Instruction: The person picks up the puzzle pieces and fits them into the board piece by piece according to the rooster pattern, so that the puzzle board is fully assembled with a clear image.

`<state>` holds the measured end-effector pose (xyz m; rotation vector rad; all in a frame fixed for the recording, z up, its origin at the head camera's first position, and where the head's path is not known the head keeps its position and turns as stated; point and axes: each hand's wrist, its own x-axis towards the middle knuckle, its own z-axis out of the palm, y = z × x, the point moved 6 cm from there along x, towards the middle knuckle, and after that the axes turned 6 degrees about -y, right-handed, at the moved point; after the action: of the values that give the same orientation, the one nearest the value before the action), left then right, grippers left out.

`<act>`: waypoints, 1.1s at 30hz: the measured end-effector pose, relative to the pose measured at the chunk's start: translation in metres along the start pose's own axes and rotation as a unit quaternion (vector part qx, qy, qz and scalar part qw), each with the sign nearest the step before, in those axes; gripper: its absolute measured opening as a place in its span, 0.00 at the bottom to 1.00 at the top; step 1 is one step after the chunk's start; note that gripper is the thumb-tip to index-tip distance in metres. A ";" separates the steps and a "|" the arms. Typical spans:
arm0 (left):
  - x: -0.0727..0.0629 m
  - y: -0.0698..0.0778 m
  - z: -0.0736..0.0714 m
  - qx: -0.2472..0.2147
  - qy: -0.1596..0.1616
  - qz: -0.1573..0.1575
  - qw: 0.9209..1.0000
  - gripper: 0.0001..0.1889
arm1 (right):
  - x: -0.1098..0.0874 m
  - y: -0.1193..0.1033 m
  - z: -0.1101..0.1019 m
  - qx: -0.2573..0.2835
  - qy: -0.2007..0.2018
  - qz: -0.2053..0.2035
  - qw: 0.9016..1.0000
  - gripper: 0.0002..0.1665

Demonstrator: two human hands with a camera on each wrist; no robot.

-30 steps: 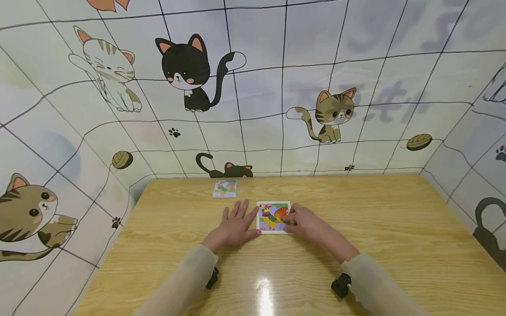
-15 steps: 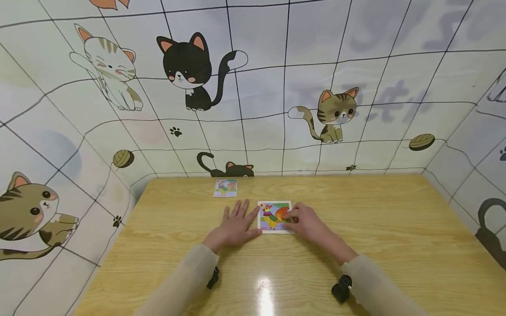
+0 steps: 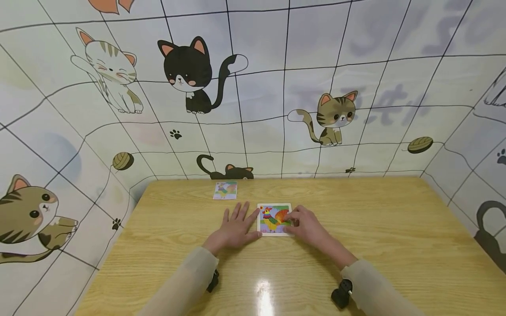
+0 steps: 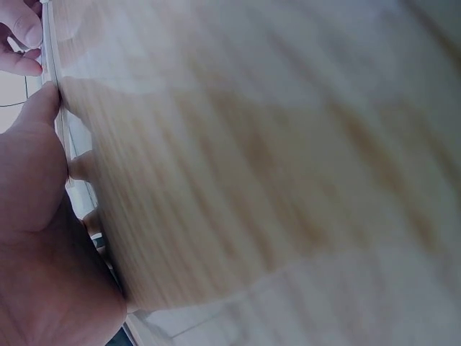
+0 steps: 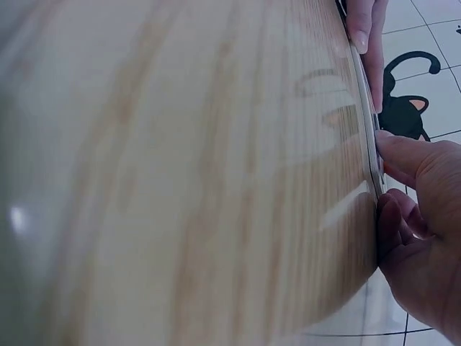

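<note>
A white-framed rooster puzzle lies flat on the table in the head view. My left hand rests on the table at its left side, fingers spread, thumb and forefinger touching the frame's left edge. My right hand is at the puzzle's right side with bent fingers, its thumb and forefinger on the picture near the rooster's tail. In the right wrist view that thumb is over the puzzle's edge and the other fingers curl beside it. What lies under the right fingertips is hidden.
A paler card with the same rooster picture lies at the table's back left. The wooden table meets a wall printed with cartoon cats, and side walls rise left and right.
The right fingers shift slightly over the right side of the puzzle. The left hand, the puzzle and the card stay in place; the head view tilts a little.
</note>
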<state>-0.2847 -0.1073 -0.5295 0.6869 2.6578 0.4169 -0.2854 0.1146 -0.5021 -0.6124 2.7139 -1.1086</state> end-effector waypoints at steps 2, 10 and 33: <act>0.001 0.000 0.000 0.000 0.000 -0.001 1.000 0.42 | 0.000 0.000 -0.001 -0.001 -0.004 -0.002 1.000 0.12; -0.002 0.008 -0.005 0.001 -0.007 0.002 1.000 0.42 | 0.000 0.004 -0.002 -0.011 -0.016 0.008 1.000 0.12; -0.002 0.016 -0.013 0.023 0.007 -0.012 1.000 0.41 | -0.011 -0.004 -0.003 -0.107 -0.011 -0.067 0.992 0.18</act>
<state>-0.2814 -0.0971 -0.5115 0.6676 2.6937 0.3560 -0.2748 0.1188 -0.4975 -0.8448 2.8297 -0.8373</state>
